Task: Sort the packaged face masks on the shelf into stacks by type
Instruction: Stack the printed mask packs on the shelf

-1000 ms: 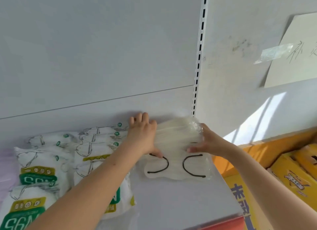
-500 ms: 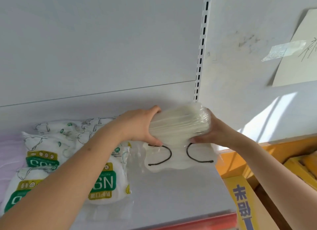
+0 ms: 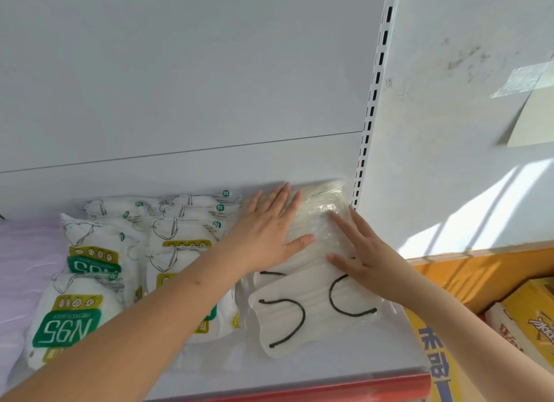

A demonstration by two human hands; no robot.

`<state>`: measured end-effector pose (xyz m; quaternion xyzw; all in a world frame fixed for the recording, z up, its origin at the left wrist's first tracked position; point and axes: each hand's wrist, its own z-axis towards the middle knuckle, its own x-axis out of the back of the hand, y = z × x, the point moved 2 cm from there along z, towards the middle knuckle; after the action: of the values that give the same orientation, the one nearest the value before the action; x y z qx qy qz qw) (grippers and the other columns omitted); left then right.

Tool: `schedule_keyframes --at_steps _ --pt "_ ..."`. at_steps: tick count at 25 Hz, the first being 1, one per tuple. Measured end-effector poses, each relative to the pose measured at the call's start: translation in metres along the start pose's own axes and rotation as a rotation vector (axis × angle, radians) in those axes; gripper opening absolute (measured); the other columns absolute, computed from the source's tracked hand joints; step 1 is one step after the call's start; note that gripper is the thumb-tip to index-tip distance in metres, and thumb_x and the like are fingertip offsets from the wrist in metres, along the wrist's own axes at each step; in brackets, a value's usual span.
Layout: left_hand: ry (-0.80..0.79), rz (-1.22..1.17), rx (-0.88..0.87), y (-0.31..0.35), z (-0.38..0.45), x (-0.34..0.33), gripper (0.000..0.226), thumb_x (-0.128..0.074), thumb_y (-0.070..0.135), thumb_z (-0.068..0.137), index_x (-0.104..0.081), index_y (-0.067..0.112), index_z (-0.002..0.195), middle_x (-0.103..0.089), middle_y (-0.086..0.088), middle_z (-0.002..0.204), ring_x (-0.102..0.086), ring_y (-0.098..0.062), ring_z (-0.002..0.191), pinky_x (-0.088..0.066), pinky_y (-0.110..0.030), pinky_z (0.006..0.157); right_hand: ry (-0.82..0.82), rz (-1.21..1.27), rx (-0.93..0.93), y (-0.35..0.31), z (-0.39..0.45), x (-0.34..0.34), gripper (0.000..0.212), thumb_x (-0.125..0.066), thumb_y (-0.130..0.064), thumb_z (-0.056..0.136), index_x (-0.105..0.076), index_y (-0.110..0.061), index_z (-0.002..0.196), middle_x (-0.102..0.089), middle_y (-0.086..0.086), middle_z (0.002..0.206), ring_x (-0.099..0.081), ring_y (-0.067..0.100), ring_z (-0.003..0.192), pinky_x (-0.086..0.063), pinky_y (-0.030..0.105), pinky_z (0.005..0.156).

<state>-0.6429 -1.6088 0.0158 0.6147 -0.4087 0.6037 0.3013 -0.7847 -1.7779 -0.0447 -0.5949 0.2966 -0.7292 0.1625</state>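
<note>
Presently, in the head view, we find both hands flat on a clear pack (image 3: 317, 222) of white masks at the shelf's (image 3: 329, 368) back right corner, about 1 o'clock from frame centre. The left hand (image 3: 269, 234) presses it with fingers straight and spread; the right hand (image 3: 362, 252) rests likewise, fingers straight, gripping nothing. Just nearer us, at 5 o'clock, a black-loop pack (image 3: 314, 308) lies flat, partly under that pack. At 8 o'clock the N95 packs (image 3: 90, 281) overlap in rough rows. We judge the sort well advanced: types are grouped apart, though the N95 packs look loosely squared and need tidying.
</note>
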Motion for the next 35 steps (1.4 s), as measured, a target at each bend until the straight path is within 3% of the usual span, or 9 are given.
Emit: schedule_keyframes --at_steps 5,10,13,16,21,25,28,31,35 --pt "-0.054 -0.02 0.02 0.001 0.006 -0.001 0.09 -0.008 0.076 0.093 0.018 0.021 0.159 0.024 -0.009 0.166 0.021 -0.02 0.154 0.006 -0.048 0.127 0.067 0.038 -0.205 -0.011 -0.001 -0.001 0.084 -0.052 -0.054 0.094 -0.007 -0.024 0.159 -0.017 -0.002 0.164 -0.022 0.015 0.149 -0.02 0.026 0.116" --pt "0.179 -0.065 0.032 0.009 0.004 -0.004 0.079 -0.008 0.066 0.098 0.005 0.021 0.162 0.018 -0.009 0.168 0.015 -0.025 0.156 0.002 -0.051 0.126 0.298 0.13 -0.278 -0.015 0.017 0.003 0.085 -0.059 -0.05 0.092 -0.016 -0.017 0.157 -0.028 0.005 0.161 -0.029 0.024 0.147 -0.027 0.038 0.119" --pt "0.03 -0.106 0.035 0.013 0.007 -0.016 0.077 -0.019 0.065 0.1 0.001 0.024 0.162 0.025 -0.011 0.166 0.021 -0.028 0.154 0.005 -0.053 0.125 0.292 0.445 -0.423 -0.01 0.043 0.006 0.067 -0.06 -0.049 0.093 -0.039 -0.017 0.148 -0.052 0.005 0.143 -0.05 0.023 0.131 -0.041 0.032 0.102" --pt "0.087 -0.255 0.095 0.004 0.012 -0.019 0.075 -0.022 0.062 0.102 0.002 0.023 0.162 0.022 -0.008 0.168 0.021 -0.025 0.155 0.005 -0.05 0.126 0.371 0.404 -0.465 -0.002 0.058 0.01 0.05 -0.064 -0.053 0.089 -0.064 -0.013 0.119 -0.067 0.004 0.112 -0.062 0.025 0.107 -0.049 0.036 0.088" --pt "0.217 -0.197 0.203 0.007 0.01 -0.017 0.074 -0.026 0.06 0.102 -0.008 0.019 0.161 0.0 -0.009 0.169 -0.006 -0.034 0.154 -0.012 -0.055 0.124 0.338 0.668 -0.505 0.002 0.065 0.007 0.039 -0.061 -0.049 0.092 -0.059 -0.013 0.106 -0.065 0.007 0.102 -0.064 0.023 0.085 -0.052 0.034 0.07" --pt "0.277 -0.134 0.239 0.003 0.01 -0.006 0.062 -0.033 0.055 0.102 -0.036 0.018 0.151 -0.025 -0.009 0.158 -0.04 -0.032 0.135 -0.037 -0.049 0.108 0.284 0.537 -0.48 0.005 0.064 0.007 0.038 -0.059 -0.052 0.092 -0.063 -0.016 0.102 -0.069 0.002 0.099 -0.067 0.023 0.09 -0.055 0.037 0.077" --pt "0.274 -0.177 0.275 0.01 0.009 -0.006 0.065 -0.031 0.057 0.103 -0.029 0.02 0.156 -0.015 -0.016 0.163 -0.023 -0.036 0.147 -0.027 -0.049 0.116 0.283 0.615 -0.406 0.005 0.067 0.012 0.029 -0.061 -0.049 0.091 -0.068 -0.021 0.097 -0.074 0.002 0.1 -0.071 0.022 0.093 -0.058 0.04 0.085" --pt "0.119 -0.211 0.246 0.019 0.008 -0.018 0.076 -0.025 0.064 0.1 -0.009 0.022 0.162 0.009 -0.015 0.168 -0.005 -0.037 0.155 -0.019 -0.052 0.122 0.197 0.631 -0.46 0.006 0.066 0.014 0.05 -0.059 -0.063 0.085 -0.063 -0.02 0.111 -0.071 0.004 0.111 -0.069 0.022 0.099 -0.056 0.042 0.092" --pt "0.269 -0.176 0.301 0.011 0.013 -0.005 0.07 -0.028 0.06 0.102 -0.025 0.018 0.157 -0.027 -0.01 0.158 -0.035 -0.033 0.14 -0.034 -0.05 0.109 0.146 0.736 -0.46 -0.001 0.067 0.016 0.039 -0.065 -0.047 0.091 -0.07 -0.01 0.102 -0.075 0.007 0.093 -0.073 0.023 0.081 -0.06 0.036 0.077"
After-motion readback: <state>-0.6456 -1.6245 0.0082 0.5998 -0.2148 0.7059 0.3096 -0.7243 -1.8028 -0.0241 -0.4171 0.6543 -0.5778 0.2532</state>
